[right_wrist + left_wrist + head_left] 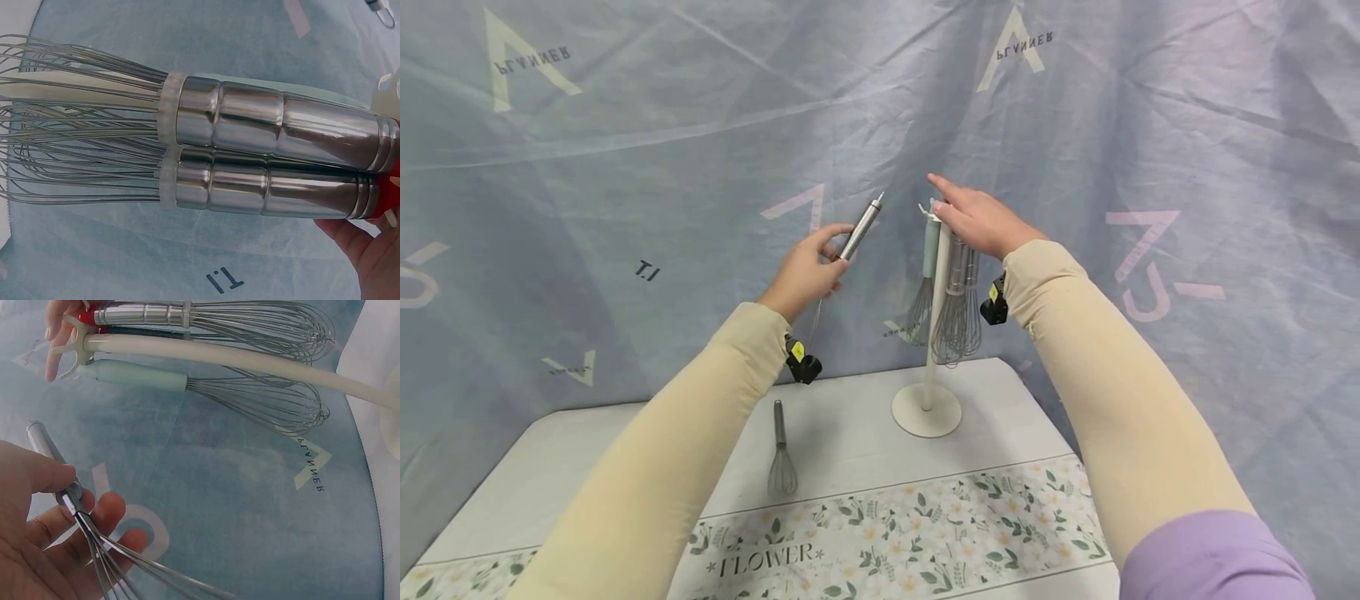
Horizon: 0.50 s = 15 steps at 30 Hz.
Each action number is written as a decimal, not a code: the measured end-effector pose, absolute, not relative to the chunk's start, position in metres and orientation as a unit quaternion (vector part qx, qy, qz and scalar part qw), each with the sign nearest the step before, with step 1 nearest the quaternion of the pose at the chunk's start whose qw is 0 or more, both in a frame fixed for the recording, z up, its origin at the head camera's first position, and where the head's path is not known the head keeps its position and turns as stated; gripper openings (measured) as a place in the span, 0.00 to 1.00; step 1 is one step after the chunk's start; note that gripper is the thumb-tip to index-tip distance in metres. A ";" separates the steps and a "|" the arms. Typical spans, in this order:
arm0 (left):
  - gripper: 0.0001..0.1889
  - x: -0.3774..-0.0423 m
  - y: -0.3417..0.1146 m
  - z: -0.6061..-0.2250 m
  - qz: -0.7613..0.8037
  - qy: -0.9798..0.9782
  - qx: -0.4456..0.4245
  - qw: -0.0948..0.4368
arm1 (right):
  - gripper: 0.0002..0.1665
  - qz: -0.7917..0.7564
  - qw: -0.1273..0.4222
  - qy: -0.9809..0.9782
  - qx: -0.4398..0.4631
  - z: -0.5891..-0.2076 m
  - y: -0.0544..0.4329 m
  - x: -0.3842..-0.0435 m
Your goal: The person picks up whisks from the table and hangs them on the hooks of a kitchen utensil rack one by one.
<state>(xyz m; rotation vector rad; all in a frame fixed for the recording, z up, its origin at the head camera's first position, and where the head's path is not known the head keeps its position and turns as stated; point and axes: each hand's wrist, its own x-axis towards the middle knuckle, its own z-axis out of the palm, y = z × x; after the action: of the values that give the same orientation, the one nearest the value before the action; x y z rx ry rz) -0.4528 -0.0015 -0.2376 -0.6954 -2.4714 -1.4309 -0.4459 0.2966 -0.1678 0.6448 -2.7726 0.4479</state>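
Note:
My left hand [808, 275] grips a steel-handled whisk [862, 227] between thumb and fingers, its handle tilted up toward the stand; in the left wrist view the wires of this held whisk [103, 550] spread below the fingers. A cream stand [934, 350] with hooks on top carries several hanging whisks. One has a mint-green handle [140, 375]; two steel-handled ones [244, 119] with red ends hang on the right side. Over the hooks lies my right hand [985, 218], fingers stretched out and touching the stand's top; its palm side is hidden in the head view.
Another whisk [781, 454] lies on the white table [850, 417], left of the stand's round base [943, 412]. A floral strip [925, 525] crosses the table's front. Grey-blue printed fabric [685, 167] hangs close behind the stand.

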 end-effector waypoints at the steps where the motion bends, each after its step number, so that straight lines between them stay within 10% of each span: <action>1: 0.30 -0.453 0.000 -0.237 -0.476 -0.841 -0.237 0.104 | 0.39 0.153 0.132 -0.954 0.222 -0.168 0.296 -0.446; 15: 0.30 -0.447 0.025 -0.226 -0.426 -0.860 -0.258 0.106 | 0.38 0.151 0.137 -0.955 0.214 -0.167 0.298 -0.444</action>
<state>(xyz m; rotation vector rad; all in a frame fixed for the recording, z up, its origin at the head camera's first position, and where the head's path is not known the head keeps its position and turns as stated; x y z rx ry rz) -0.4473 0.0252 -0.2257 -0.7598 -2.5352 -1.2564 -0.4440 0.2981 -0.1666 0.6191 -2.7642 0.4378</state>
